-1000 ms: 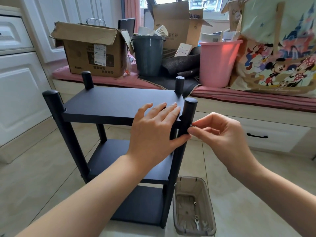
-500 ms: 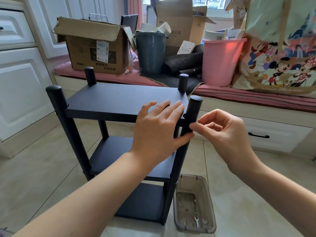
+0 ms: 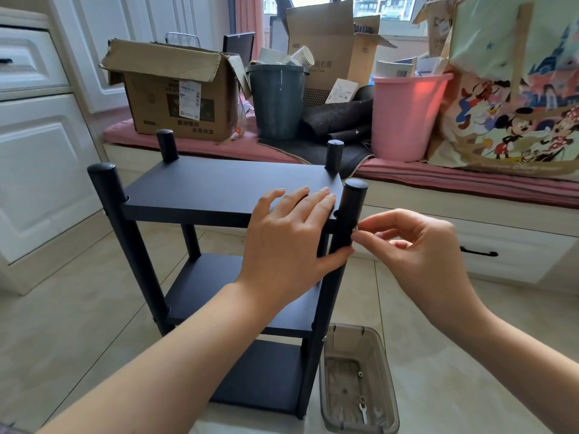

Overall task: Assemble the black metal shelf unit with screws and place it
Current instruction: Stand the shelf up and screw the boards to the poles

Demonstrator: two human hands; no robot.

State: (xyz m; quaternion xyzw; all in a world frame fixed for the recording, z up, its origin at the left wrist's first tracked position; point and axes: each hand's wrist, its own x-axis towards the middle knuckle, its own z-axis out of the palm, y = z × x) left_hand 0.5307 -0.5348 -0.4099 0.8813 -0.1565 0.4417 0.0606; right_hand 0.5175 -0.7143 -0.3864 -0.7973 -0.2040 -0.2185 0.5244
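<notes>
- Beige floor tiles point(image 3: 62, 308) carry the black shelf unit point(image 3: 225, 189), upright before a cushioned window bench point(image 3: 470, 180).
- Left hand point(image 3: 291, 242) lies on the top shelf, fingers straight and together, thumb pressing the front-right post point(image 3: 347, 220).
- Right hand point(image 3: 416, 249), just right of that post, pinches a small screw point(image 3: 355, 228) against it.
- Below those fingers, a clear plastic tray point(image 3: 388, 386) holds a small wrench point(image 3: 363, 410).

A: Screw point(image 3: 355, 228) at the right hand point(image 3: 416, 252) fingertips, a tiny glint, too small to tell the type.

B: Left hand point(image 3: 291, 242) covers the top shelf's near right corner and part of the front post point(image 3: 346, 233).

A: Clear bin point(image 3: 332, 383): bottom rim cut by the frame edge; small parts inside, unclear.

B: Cartoon bag point(image 3: 517, 98) cropped on the right. Box labels are unreadable.
</notes>
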